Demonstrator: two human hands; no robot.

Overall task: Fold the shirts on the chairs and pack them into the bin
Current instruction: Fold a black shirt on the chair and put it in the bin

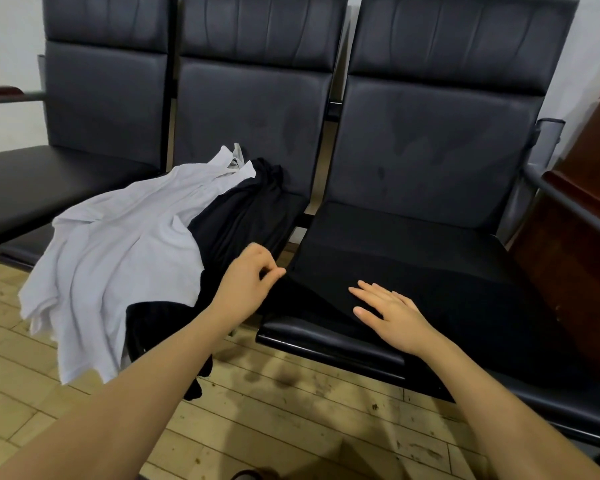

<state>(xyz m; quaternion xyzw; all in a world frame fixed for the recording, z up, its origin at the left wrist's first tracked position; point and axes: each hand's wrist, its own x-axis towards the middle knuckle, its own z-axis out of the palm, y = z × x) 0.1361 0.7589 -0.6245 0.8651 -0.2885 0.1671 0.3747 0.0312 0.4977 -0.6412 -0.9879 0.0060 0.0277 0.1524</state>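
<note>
The wooden floor [291,420] lies nearest. Above it the right hand [392,317] presses flat, fingers straight, on a black shirt [413,271] spread over the right chair [440,161]. The left hand [250,275] pinches that shirt's left edge between thumb and fingers. The cloth looks light, limp and likely to slide on the smooth seat, so edges and corners are the best holds. Farther left, a white shirt [118,251] covers another dark garment [243,209] on the middle chair [257,109]. No bin shows.
</note>
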